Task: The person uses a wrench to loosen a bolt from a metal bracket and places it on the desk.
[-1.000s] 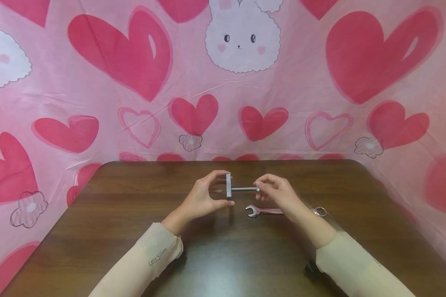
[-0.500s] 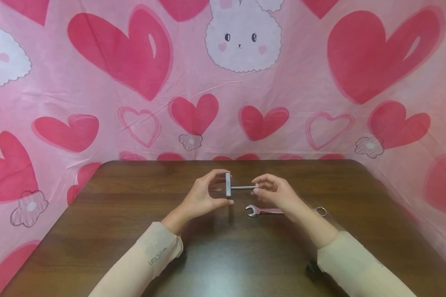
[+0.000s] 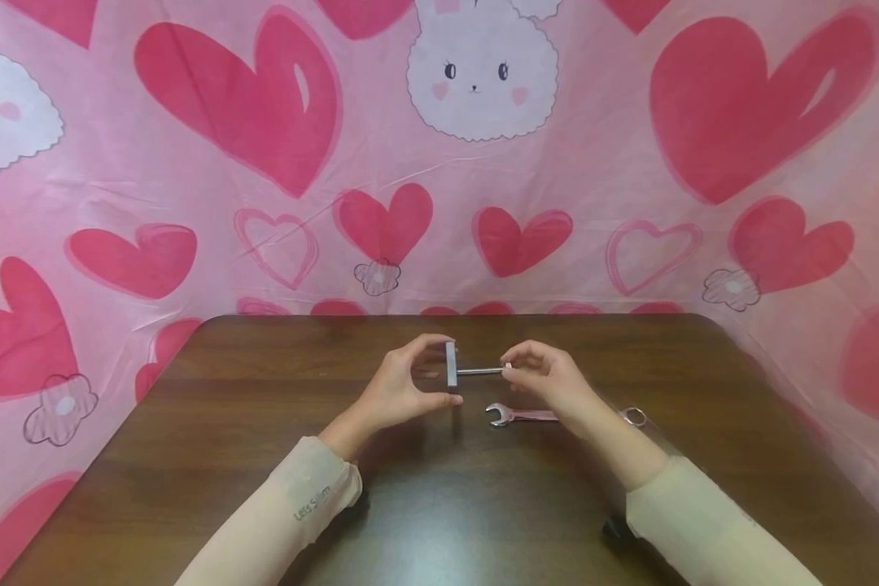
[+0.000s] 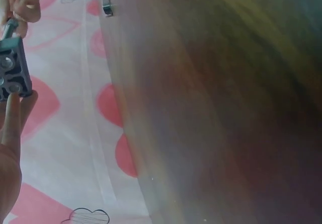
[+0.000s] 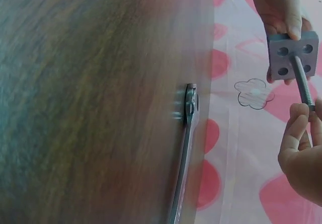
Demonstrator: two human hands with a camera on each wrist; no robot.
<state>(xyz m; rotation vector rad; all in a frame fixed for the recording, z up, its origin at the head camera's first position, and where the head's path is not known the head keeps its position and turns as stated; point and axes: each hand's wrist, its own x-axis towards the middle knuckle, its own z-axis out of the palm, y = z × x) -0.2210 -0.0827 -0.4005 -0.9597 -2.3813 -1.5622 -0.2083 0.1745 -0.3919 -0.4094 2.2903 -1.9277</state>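
Note:
Above the table my left hand (image 3: 399, 387) grips a grey square plate (image 3: 451, 365) by its edges, thumb below and fingers above. Several round holes show on the plate's face (image 5: 295, 73) in the right wrist view. A long threaded bolt (image 3: 479, 372) stands out from the plate's middle, pointing right. My right hand (image 3: 549, 376) pinches the bolt's head end between thumb and fingertips. In the left wrist view the plate's other side (image 4: 14, 65) shows recesses, and a left fingertip touches its lower edge.
A pink-handled combination wrench (image 3: 523, 415) lies on the brown wooden table (image 3: 278, 456), partly hidden behind my right wrist. A small dark object (image 3: 615, 529) sits near the right sleeve. Beyond the table hangs a pink heart-patterned cloth (image 3: 410, 163).
My right thumb and fingers have shifted around the bolt's head, parting slightly half a second ago and closing on it again now. The left hand and plate stay nearly still.

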